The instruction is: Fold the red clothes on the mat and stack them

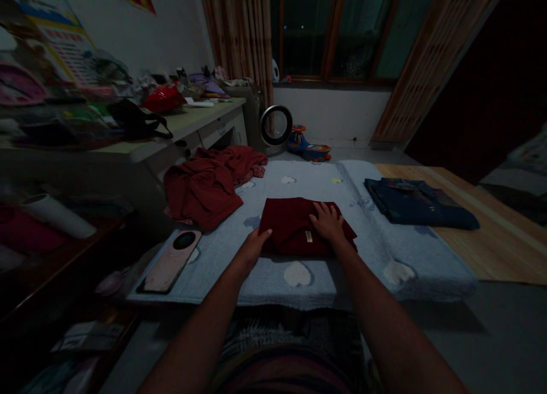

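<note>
A folded dark red garment (290,226) with a small pale label lies in the middle of a light blue padded blanket (367,251). My right hand (328,221) rests flat on its right half, fingers spread. Against the garment's near left corner sits my left hand (252,247), fingers together and touching the cloth's edge. A crumpled red heap of clothes (209,183) lies at the blanket's far left. To the right, a folded dark blue garment (416,208) lies over the blanket's edge and the wooden board.
A phone (171,260) lies face down at the blanket's left edge. A cluttered desk (188,126) stands to the left. Behind the blanket stand a round fan (276,126) and a toy car (308,145). A wooden board (491,228) extends right.
</note>
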Tool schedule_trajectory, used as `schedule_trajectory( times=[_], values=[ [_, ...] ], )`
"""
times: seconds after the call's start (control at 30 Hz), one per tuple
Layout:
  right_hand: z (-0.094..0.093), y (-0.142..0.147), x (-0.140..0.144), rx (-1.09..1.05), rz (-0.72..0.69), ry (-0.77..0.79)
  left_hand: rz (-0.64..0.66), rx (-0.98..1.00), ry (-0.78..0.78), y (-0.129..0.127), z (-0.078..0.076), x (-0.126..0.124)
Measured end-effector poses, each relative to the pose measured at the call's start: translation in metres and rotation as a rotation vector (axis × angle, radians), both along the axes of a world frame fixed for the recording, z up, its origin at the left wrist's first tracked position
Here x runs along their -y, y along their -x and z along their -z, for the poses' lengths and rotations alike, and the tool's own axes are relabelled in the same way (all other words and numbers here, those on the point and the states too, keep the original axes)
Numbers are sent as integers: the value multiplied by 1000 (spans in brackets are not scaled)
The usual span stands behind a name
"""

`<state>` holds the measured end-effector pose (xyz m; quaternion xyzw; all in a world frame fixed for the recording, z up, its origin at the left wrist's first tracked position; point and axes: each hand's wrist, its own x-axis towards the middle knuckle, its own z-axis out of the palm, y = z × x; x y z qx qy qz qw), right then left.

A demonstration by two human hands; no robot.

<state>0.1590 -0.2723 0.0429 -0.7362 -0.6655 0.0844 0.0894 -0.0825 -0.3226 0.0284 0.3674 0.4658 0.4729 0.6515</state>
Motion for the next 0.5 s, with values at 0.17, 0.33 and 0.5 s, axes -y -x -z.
schedule_trajectory(
  times=[0.17,0.33,0.5],
  values=[
    [1,-1,0,5,-2,-16,7,1,27,1,-5,3],
    [3,-1,-1,22,-1,-9,44,5,113,3,-16,11],
    [-5,-4,-6,8,-12,91,28,-70,167,4,-19,12]
  ],
)
